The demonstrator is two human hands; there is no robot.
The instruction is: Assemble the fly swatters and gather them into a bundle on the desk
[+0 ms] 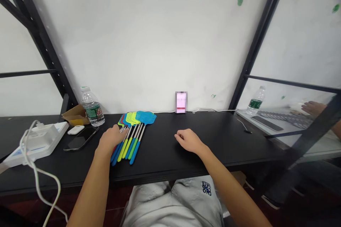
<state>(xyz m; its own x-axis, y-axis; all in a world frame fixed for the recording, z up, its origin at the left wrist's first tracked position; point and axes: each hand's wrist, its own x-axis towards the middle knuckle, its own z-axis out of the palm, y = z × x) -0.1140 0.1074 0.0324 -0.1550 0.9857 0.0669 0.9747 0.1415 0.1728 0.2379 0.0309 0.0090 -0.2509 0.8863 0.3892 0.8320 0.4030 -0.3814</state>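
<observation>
Several telescopic fly swatters lie fanned in a pile on the black desk (160, 156), with blue, yellow-green and red heads at the wall side and coloured handles towards me. The top swatter's blue head (146, 117) is at the pile's right edge. My left hand (113, 138) is over the leftmost metal shafts, its fingers curled down around them; the fingertips are partly hidden. To the right of the pile, my right hand (189, 140) rests on the desk apart from the swatters, loosely closed with nothing visible in it.
A phone (181, 102) with a pink screen leans upright against the wall. At left are a water bottle (92, 108), a brown paper box (76, 115), a white case (76, 129), a dark phone (82, 138) and a power strip (57, 133) with white cables. Another person's hand (314, 108) appears far right.
</observation>
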